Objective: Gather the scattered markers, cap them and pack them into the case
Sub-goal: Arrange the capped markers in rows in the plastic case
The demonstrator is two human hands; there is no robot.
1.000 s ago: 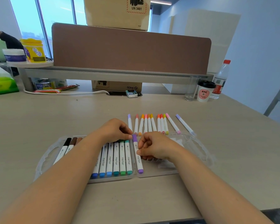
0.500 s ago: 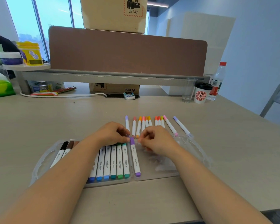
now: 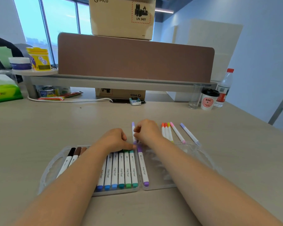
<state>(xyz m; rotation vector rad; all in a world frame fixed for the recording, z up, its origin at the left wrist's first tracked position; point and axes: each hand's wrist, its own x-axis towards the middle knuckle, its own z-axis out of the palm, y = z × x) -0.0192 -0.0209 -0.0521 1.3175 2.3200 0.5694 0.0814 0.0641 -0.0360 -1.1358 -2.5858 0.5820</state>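
A clear plastic case (image 3: 194, 162) lies open on the desk. Its left half holds black, brown, blue and green markers (image 3: 121, 170). A purple marker (image 3: 143, 168) lies at the left edge of the right half. My right hand (image 3: 148, 132) pinches a white marker with a lilac cap (image 3: 133, 125) just beyond the case. My left hand (image 3: 115, 141) rests over the tops of the packed markers with fingers curled. Its thumb tip touches where the lilac marker's lower end meets the purple cap; whether it pinches is hidden. Several loose markers (image 3: 166, 132) lie to the right of my right hand.
A pink marker (image 3: 177, 132) and a lavender marker (image 3: 189, 133) lie slanted at the row's right end. A paper cup (image 3: 208, 101), a glass (image 3: 194, 98) and a bottle (image 3: 224, 88) stand far right. A brown divider (image 3: 134, 57) and a white cable (image 3: 69, 100) cross the back.
My right hand has moved from over the case's right half up to the loose row and taken the lilac-capped marker. My left hand stayed at the marker tops. The camera tilted up.
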